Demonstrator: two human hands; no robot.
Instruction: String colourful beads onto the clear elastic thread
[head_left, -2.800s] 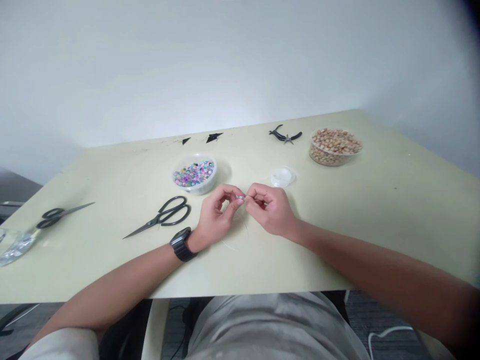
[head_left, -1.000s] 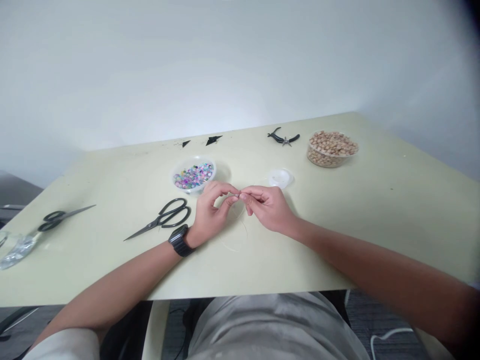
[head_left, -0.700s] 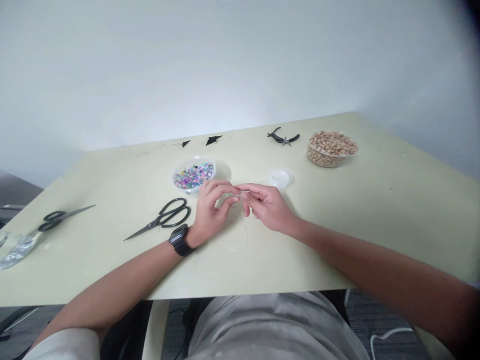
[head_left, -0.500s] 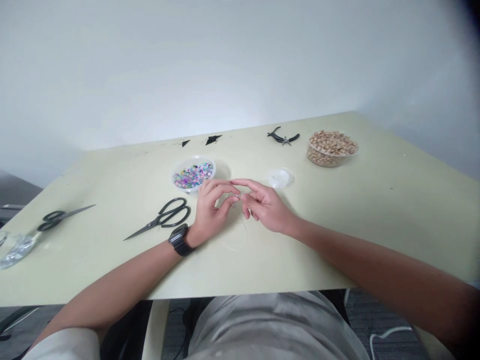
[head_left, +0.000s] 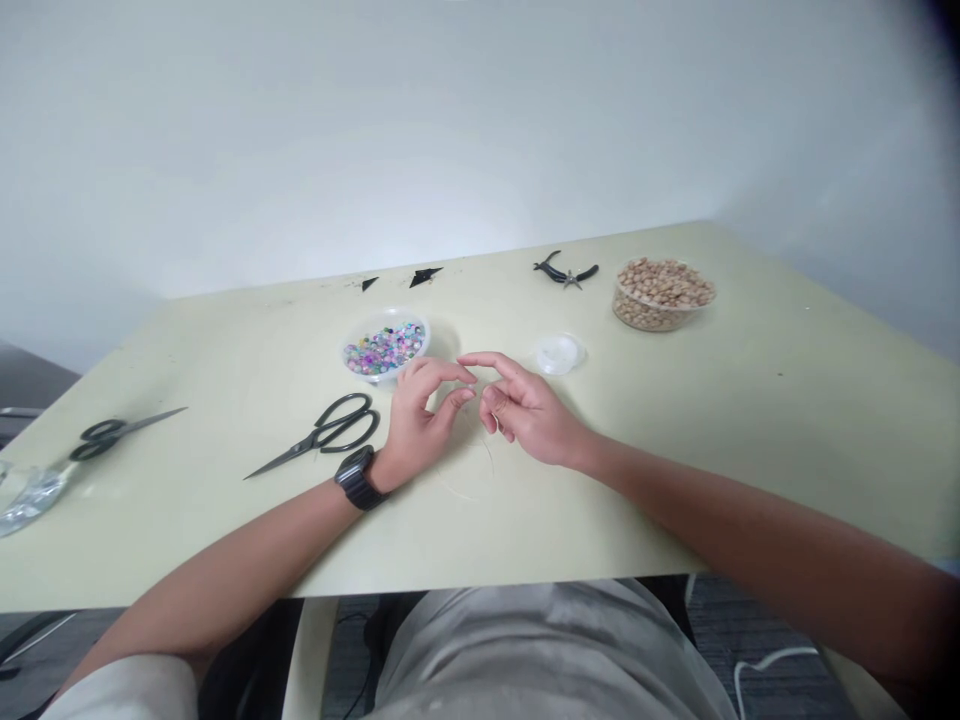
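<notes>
Spreading across most of the view, the pale green table [head_left: 675, 480] carries everything. Both forearms reach in over its near edge, and the hands meet near its middle. The left hand [head_left: 420, 425], with a black watch [head_left: 358, 479] on its wrist, has thumb and forefinger curled toward each other; the right hand [head_left: 525, 415] points its forefinger left, its other fingers bent in. A thin clear thread [head_left: 471, 470] loops on the table just below and between both hands and rises toward the fingertips, but it is too fine to tell which fingers pinch it. A tub of tan beads [head_left: 664, 293] stands toward the far right corner. A bowl of coloured beads [head_left: 386, 347] sits just beyond the left hand. Black scissors [head_left: 322, 433] lie left of that hand, a second pair [head_left: 112, 432] near the left edge. Pliers [head_left: 566, 272] lie by the far edge, a small clear spool [head_left: 559, 353] just beyond the right hand.
</notes>
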